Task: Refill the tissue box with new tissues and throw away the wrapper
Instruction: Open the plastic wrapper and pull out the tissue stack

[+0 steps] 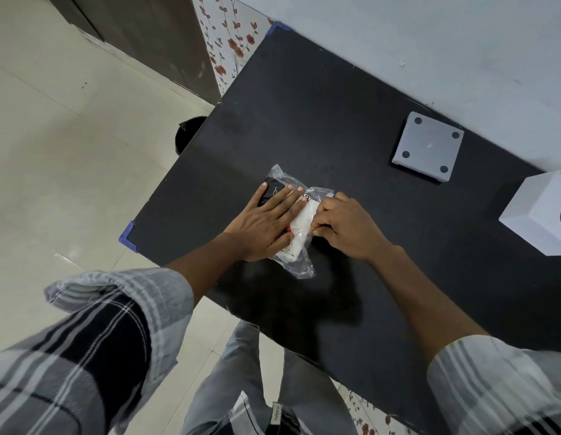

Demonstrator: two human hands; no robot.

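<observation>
- One black rectangular table [351, 127] with blue corner guards, standing against a pale wall
- One white cube-shaped tissue box body [536, 211] at the table's right edge, a round hole in its side, partly cut off by the frame
- One grey square plate with four round holes [428, 146], lying flat near the wall, apart from the box
- One clear plastic pack of white tissues [299, 227] in the middle of the table
- Two bare hands: the left hand [266, 221] lies flat, fingers spread, pressing the pack down; the right hand [345, 221] is curled, fingertips pinching the wrapper's edge
- One dark round bin [188, 133] on the floor beside the table
</observation>
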